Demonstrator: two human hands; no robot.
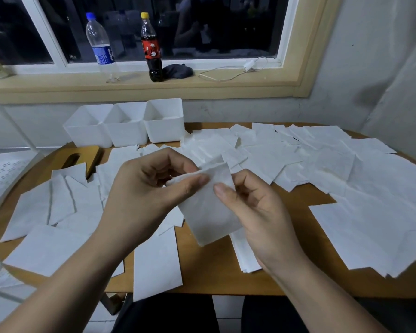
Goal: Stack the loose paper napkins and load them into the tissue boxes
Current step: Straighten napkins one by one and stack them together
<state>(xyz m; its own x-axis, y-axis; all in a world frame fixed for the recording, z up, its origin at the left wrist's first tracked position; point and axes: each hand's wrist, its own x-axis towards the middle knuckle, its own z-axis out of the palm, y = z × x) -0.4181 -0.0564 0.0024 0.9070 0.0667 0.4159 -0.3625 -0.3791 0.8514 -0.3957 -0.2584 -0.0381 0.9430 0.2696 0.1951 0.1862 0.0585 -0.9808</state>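
Pinching napkin (209, 212), left hand (144, 188), right hand (257, 212)

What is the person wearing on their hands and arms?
Nothing at all. The left hand and right hand are bare, with no gloves, rings or watch. The arms are bare too, and no sleeves show in the picture.

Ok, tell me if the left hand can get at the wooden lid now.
Probably not yet: the left hand pinches a napkin together with the right hand. Nothing else blocks the wooden lid.
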